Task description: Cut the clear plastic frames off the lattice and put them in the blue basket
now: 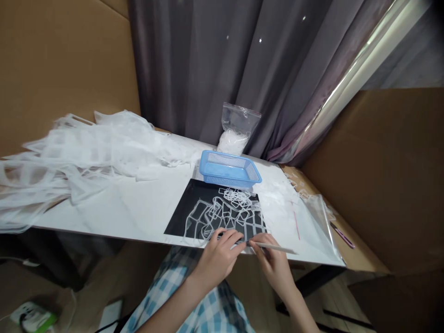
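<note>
On a black mat [183, 208] at the table's front edge lies a tangle of thin white plastic frames [222, 215], joined like a lattice. My left hand [217, 259] curls its fingers at the near edge of this lattice, seeming to pinch a piece of it; the fingertips are partly hidden. Close beside it, almost touching, my right hand [275, 263] is closed round a slim pale stick-like tool [279, 248]. The tool points out to the right, and its tip near the left fingers is too small to make out.
Behind the mat stands a blue plastic basket [231, 180], with a zip bag [234, 138] of white pieces behind it. Many white lattice sheets [104, 148] are heaped at left. To the right lie a clear plastic sheet [317, 222], white scraps [303, 194] and a pink-purple pen-like tool [342, 235].
</note>
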`<action>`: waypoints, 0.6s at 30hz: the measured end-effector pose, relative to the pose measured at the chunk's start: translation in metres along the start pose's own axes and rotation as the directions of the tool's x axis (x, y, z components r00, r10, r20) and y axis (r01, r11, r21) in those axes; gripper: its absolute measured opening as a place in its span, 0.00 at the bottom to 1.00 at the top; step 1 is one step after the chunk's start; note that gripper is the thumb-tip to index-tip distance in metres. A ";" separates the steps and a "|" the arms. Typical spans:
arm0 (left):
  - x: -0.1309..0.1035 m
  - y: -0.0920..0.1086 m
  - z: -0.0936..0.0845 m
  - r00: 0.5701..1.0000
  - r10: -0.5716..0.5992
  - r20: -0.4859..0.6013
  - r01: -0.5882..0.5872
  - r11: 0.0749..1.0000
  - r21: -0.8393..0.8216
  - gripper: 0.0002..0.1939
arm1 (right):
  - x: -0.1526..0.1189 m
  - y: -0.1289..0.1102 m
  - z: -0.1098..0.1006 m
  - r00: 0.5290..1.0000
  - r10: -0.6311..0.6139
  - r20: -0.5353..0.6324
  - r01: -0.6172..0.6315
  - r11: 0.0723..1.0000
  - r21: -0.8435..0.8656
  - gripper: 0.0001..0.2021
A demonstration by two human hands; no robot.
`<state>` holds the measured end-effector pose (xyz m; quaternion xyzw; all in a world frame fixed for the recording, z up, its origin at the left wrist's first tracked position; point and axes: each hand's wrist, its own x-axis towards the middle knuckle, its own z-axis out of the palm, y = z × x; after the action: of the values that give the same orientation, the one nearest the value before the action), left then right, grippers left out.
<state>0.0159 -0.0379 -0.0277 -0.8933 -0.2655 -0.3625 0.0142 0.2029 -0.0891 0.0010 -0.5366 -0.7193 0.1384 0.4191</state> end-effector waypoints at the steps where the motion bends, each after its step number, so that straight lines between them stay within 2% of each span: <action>1: 0.001 0.000 0.000 1.000 -0.003 -0.003 0.003 1.000 -0.007 0.15 | 0.000 -0.001 -0.002 1.000 0.001 0.012 -0.001 1.000 -0.005 0.07; 10: 0.000 0.000 0.001 0.999 -0.014 -0.032 0.013 0.999 -0.031 0.13 | 0.001 0.007 -0.019 0.998 0.018 0.064 -0.020 0.999 0.026 0.07; 18: -0.002 0.000 0.005 0.998 -0.020 -0.058 0.022 1.000 0.019 0.16 | 0.006 0.019 -0.013 0.999 -0.020 0.032 0.017 0.995 0.099 0.06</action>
<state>0.0179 -0.0375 -0.0328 -0.8794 -0.2779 -0.3856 0.0266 0.2250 -0.0793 -0.0005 -0.5063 -0.7232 0.1786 0.4344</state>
